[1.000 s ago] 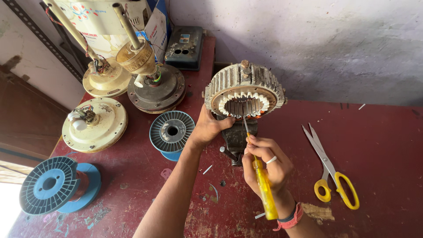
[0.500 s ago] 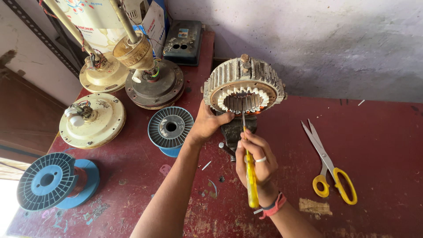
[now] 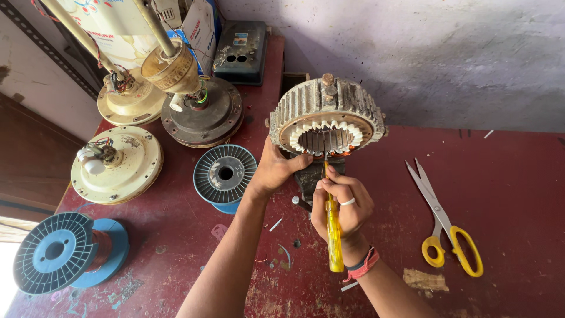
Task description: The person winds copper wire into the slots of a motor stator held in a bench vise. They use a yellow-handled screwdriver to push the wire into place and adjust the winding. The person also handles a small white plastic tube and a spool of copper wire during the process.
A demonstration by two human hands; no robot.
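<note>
While the left hand (image 3: 272, 172) is gripping the lower-left rim of the motor stator (image 3: 327, 121), with its thumb lying across the front face, the right hand (image 3: 344, 206) is closing fully around a yellow-handled screwdriver (image 3: 333, 232) and is pressing its tip against the lower inner edge of the stator's toothed bore. The stator is standing tilted on its edge above a dark vise (image 3: 309, 179), at the back of the red workbench (image 3: 506, 176), near the grey wall. A pair of yellow-handled scissors (image 3: 444, 227) is lying, slightly parted, to the right of the stator and well apart from it. To the left of the stator, 1 blue wire spool (image 3: 225, 175) is sitting just beside the left wrist, and 1 more blue spool (image 3: 59, 252) is resting farther left, at the bench corner. Beyond them, 3 fan motor housings are standing left of the stator: 1 dark (image 3: 203, 115) and 2 cream (image 3: 116, 165) (image 3: 130, 101). A ring is showing on 1 finger of the right hand.
</note>
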